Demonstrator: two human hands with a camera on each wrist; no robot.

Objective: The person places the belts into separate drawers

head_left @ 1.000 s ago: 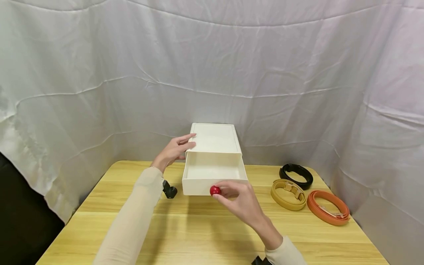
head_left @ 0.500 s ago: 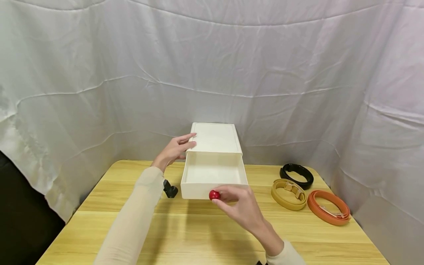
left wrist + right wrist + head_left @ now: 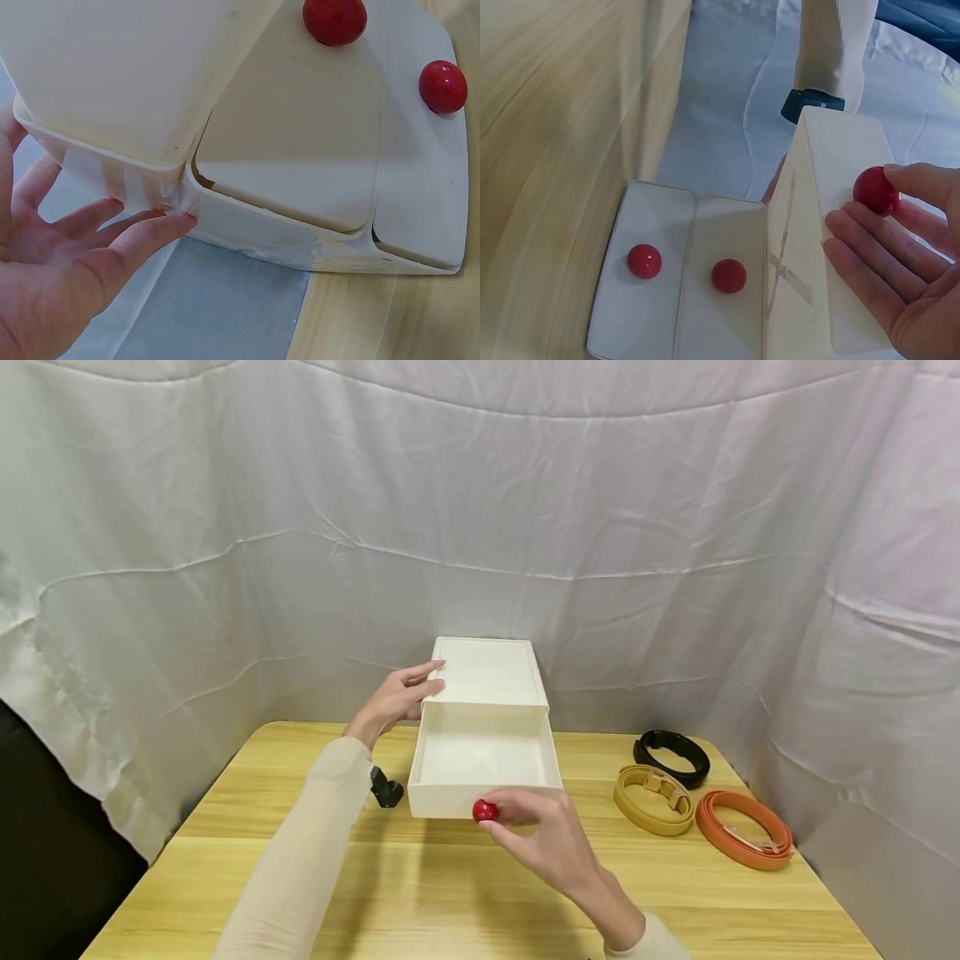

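Note:
A white drawer box point(image 3: 487, 672) stands at the back of the wooden table point(image 3: 450, 893). Its top drawer point(image 3: 442, 806) is pulled out towards me and looks bare inside. My right hand point(image 3: 504, 814) pinches the red knob point(image 3: 485, 811) on the drawer's front, and the right wrist view shows this knob point(image 3: 876, 190) at my fingertips. My left hand point(image 3: 433, 678) rests with straight fingers against the box's left side, near its corner point(image 3: 180, 206). Two more red knobs point(image 3: 644, 261) point(image 3: 728, 275) sit on the drawer fronts below.
Three coiled belts lie on the table's right side: black point(image 3: 670, 758), yellow point(image 3: 652, 799) and orange point(image 3: 742, 829). A small black device point(image 3: 386, 792) sits at my left wrist. White cloth point(image 3: 225, 568) hangs behind and on both sides of the table.
The top drawer has slid further out towards me, with my right hand and the red knob moving nearer. My left hand has stayed on the box.

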